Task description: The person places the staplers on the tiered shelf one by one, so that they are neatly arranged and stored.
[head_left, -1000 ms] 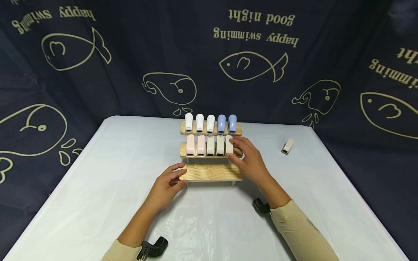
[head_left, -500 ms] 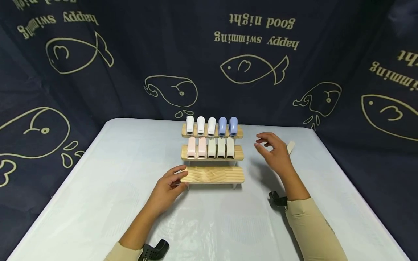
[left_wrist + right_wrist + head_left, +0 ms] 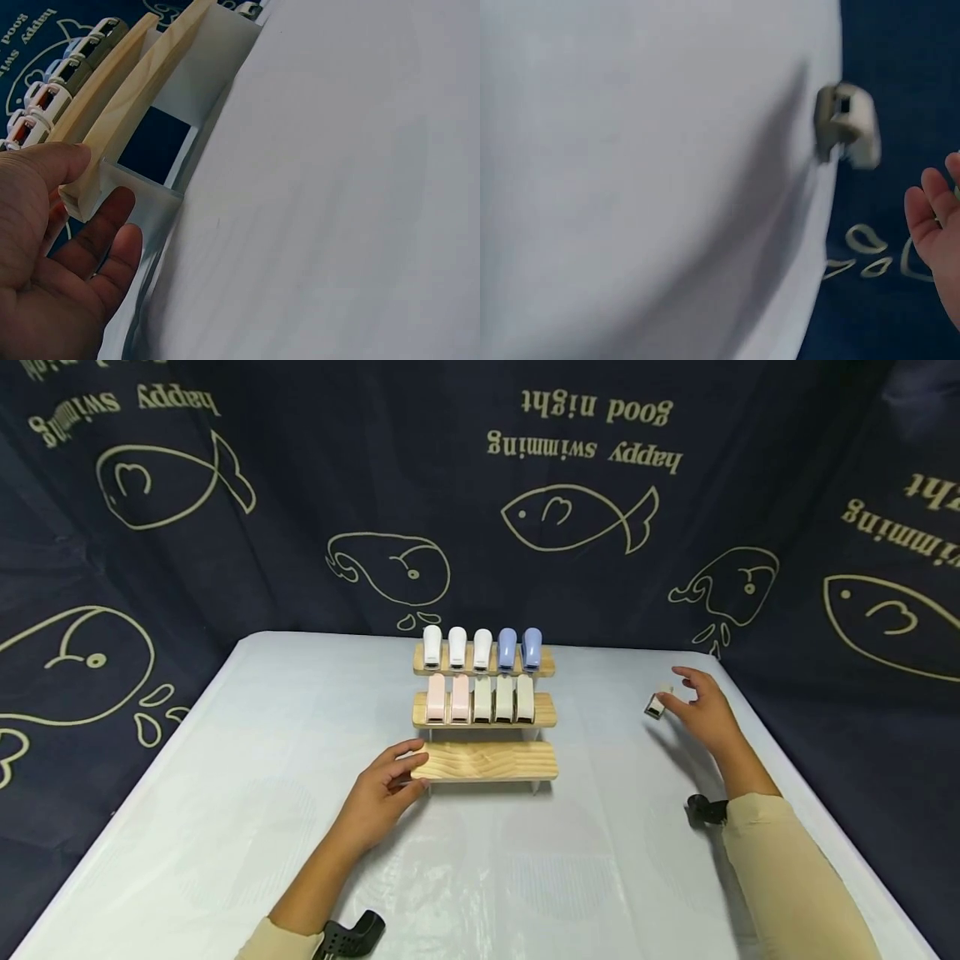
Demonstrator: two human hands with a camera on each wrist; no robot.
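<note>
My left hand [image 3: 378, 797] holds the left end of the front board [image 3: 486, 762] of a three-step wooden rack; the left wrist view shows the thumb on the board's edge. On the rack's middle board [image 3: 546, 713] stand two pink mini staplers [image 3: 447, 697] and three pale grey-green ones [image 3: 504, 698]. The rear board [image 3: 547, 662] carries three white staplers [image 3: 457, 647] and two blue ones [image 3: 519, 647]. A lone off-white stapler [image 3: 655, 705] lies on the table at right. Over it hovers my right hand [image 3: 708, 710], fingers spread; the right wrist view shows a gap to the stapler [image 3: 849, 124].
A white cloth covers the table [image 3: 585, 877]. Behind it and along the sides hangs a dark blue curtain [image 3: 480, 585] with fish drawings. Clear supports [image 3: 142, 180] hold up the boards.
My right hand has left the rightmost stapler on the middle board and travelled right to the lone stapler. The left hand has stayed at the rack's front board.
</note>
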